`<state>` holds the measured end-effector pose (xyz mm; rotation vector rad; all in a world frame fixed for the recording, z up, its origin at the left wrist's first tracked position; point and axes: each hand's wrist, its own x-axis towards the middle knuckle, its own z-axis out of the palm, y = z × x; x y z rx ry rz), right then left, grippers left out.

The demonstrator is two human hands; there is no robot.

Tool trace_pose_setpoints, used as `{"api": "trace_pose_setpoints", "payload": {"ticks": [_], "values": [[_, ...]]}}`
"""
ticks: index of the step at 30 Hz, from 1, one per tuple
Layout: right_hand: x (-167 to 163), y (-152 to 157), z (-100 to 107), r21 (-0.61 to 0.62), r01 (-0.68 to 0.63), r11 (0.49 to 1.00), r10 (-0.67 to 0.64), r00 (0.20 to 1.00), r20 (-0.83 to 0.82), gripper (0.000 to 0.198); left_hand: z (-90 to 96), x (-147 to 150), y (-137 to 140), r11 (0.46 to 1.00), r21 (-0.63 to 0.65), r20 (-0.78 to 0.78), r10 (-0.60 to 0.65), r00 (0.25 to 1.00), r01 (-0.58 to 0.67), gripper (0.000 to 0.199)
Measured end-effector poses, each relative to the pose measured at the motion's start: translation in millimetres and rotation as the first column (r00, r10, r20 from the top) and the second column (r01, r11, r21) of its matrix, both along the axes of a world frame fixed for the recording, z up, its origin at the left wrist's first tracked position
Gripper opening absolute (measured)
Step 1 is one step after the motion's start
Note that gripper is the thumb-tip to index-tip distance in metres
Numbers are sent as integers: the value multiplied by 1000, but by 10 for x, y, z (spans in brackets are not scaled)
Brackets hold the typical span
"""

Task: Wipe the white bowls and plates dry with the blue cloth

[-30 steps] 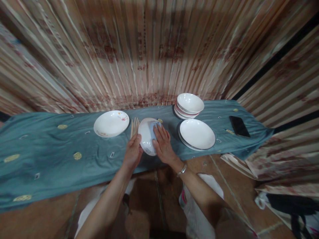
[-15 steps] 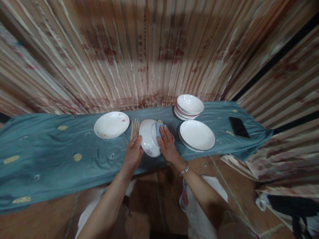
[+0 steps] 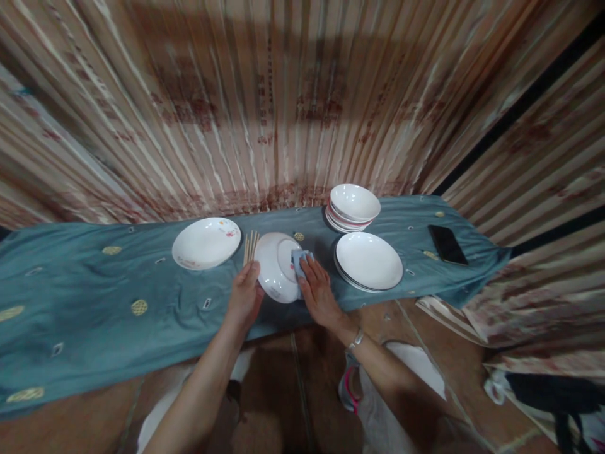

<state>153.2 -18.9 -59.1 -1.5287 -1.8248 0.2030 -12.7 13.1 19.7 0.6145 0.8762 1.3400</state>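
A white bowl (image 3: 273, 268) is held tilted above the near part of the table, its underside and foot ring facing up and towards me. My left hand (image 3: 246, 289) grips its left rim, thumb on the outer side. With my right hand (image 3: 317, 287) I press a folded light-blue cloth (image 3: 299, 257) against the bowl's right side, by the foot ring. Just beyond my left hand lies a bunch of wooden chopsticks (image 3: 250, 246), partly hidden by that hand and the bowl.
A flower-patterned white plate (image 3: 207, 243) sits at left. To the right are a stack of bowls (image 3: 354, 205), a stack of white plates (image 3: 369, 260) and a black phone (image 3: 447, 244). A teal cloth (image 3: 174, 315) covers the narrow table; a pleated curtain (image 3: 212, 126) hangs behind.
The bowl has turned slightly in my left hand, showing more of its base. My right hand and the cloth have slid a little down along its right side. The view has shifted slightly.
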Motion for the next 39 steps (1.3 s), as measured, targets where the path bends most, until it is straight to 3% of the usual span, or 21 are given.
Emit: {"api": "trace_pose_setpoints", "payload": {"ticks": [13,22,30,39], "values": [[-69,-232,81,90,-130,987,122,988,90,54,-23,-8,39,1000,13,-27,-14,1000,14,33],[-206,-195,222,161,-242,957,212,960,181,60,-11,22,-3,999,24,-33,-23,999,23,35],[-248,-37,394,207,-241,948,197,957,211,54,-73,21,-22,1000,15,-97,-20,995,22,39],[-208,177,520,279,-147,949,133,989,69,53,-27,36,-71,995,17,-172,-93,981,98,43]]}}
